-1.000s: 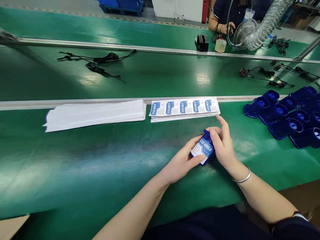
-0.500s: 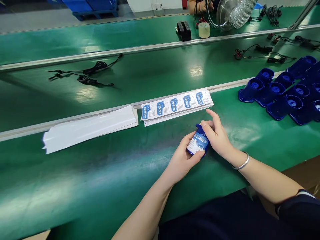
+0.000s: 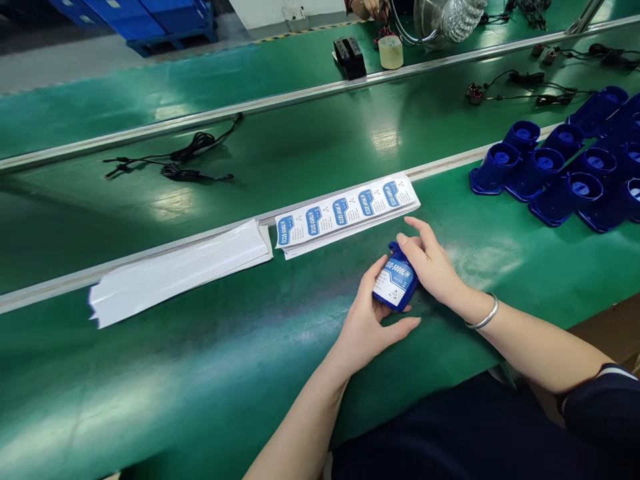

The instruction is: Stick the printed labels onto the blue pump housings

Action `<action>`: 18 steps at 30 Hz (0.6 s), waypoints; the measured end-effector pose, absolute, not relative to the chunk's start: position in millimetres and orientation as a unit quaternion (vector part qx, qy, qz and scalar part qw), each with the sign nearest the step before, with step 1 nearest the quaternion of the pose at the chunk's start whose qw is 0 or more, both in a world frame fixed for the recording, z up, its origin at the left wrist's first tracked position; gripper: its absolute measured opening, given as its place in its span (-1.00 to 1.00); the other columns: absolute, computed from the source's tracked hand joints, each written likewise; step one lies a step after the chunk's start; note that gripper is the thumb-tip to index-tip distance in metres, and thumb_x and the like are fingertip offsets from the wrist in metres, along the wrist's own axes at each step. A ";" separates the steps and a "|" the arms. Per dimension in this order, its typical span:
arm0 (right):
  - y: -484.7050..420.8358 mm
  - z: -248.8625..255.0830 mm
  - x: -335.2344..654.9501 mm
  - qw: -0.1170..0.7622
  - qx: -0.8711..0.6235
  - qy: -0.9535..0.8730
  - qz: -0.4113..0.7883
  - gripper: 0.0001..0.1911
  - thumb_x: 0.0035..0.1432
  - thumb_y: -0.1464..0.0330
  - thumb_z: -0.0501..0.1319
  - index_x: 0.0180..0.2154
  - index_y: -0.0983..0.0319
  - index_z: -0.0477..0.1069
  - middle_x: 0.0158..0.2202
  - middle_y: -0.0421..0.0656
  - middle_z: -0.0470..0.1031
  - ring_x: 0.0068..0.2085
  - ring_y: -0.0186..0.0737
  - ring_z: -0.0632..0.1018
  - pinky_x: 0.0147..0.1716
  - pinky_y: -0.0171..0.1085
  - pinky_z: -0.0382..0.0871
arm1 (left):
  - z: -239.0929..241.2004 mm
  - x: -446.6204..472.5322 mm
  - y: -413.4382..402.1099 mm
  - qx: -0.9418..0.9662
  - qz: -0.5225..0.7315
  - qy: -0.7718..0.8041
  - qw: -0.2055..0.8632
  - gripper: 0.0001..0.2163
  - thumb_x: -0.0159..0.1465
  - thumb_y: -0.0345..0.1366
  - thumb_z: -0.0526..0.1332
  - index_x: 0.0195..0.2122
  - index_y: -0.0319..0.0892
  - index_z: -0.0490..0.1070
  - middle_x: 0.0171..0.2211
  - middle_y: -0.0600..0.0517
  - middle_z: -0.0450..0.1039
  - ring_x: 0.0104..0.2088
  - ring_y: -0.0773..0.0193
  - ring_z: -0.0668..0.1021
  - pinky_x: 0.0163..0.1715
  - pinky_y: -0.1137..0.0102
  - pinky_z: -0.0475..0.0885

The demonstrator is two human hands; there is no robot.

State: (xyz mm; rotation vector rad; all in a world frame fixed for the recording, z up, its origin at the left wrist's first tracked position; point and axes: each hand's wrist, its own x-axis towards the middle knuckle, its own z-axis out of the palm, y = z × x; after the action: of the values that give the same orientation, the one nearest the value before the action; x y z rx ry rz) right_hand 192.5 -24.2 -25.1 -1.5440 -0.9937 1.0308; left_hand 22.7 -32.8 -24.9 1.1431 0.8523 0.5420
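Observation:
A dark blue plastic housing [image 3: 413, 287] with a blue-and-white label [image 3: 394, 283] on its flat face is held above the green table. My left hand [image 3: 364, 328] cradles it from the left and below; the fingers reach behind it, while the thumb sticks out clear of the label. At its upper right edge, my right hand [image 3: 436, 268] grips it with the thumb on the rim and some fingers hidden behind. Beyond my hands lies a stack of printed label sheets [image 3: 345, 212], showing a row of similar labels.
White paper strips [image 3: 180, 272] lie left of the label sheets along a metal rail [image 3: 450, 160]. Several blue housings [image 3: 543, 170] stand at the right. Black cables [image 3: 187, 150] lie behind the rail. Across the bench are a co-worker's hand [image 3: 373, 8] and a black block [image 3: 350, 59].
My left thumb has lifted off the label's lower edge and now points away from the housing. The right hand keeps its grip. The view has shifted slightly.

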 end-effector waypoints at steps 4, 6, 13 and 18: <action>-27.3 -25.6 190.0 0.503 -0.618 -0.424 0.430 -0.38 0.29 0.04 0.13 0.24 0.25 0.20 -0.25 -0.17 0.52 -0.14 -0.14 0.55 -0.03 -0.13 0.40 | -19.6 23.6 -27.9 0.421 0.294 0.383 0.768 -0.41 0.24 -0.09 0.36 0.27 -0.03 0.28 0.30 -0.12 0.25 0.18 -0.10 0.44 -0.08 0.11 0.63; -29.8 -26.4 187.9 0.512 -0.596 -0.445 0.430 -0.42 0.31 0.05 0.13 0.22 0.22 0.21 -0.19 -0.14 0.52 -0.11 -0.15 0.54 0.00 -0.13 0.39 | -17.9 23.9 -24.4 0.353 0.300 0.396 0.793 -0.51 0.34 0.02 0.22 0.21 -0.10 0.37 0.22 -0.16 0.36 0.13 -0.10 0.47 -0.15 0.07 0.66; -36.5 -27.5 183.9 0.502 -0.552 -0.519 0.417 -0.52 0.41 0.13 0.04 0.25 0.16 0.19 -0.02 -0.09 0.50 0.03 -0.12 0.50 0.12 -0.07 0.33 | -17.7 23.5 -21.9 0.333 0.307 0.447 0.771 -0.56 0.25 -0.10 0.35 0.11 -0.16 0.47 0.04 -0.15 0.49 -0.05 0.03 0.56 -0.31 0.18 0.68; -35.8 -27.4 186.1 0.485 -0.560 -0.519 0.426 -0.57 0.45 0.16 -0.03 0.25 0.14 0.19 -0.07 -0.12 0.53 0.00 -0.13 0.53 0.07 -0.07 0.38 | -18.8 26.4 -28.2 0.392 0.312 0.455 0.736 -0.49 0.20 -0.10 0.39 0.15 -0.14 0.42 0.03 -0.10 0.45 -0.13 0.11 0.55 -0.38 0.23 0.68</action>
State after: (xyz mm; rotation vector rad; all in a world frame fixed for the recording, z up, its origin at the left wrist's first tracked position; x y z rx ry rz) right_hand 186.1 -35.8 -27.4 -1.3634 -1.2625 1.0366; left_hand 26.4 -28.2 -18.8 0.8612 0.9986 0.6861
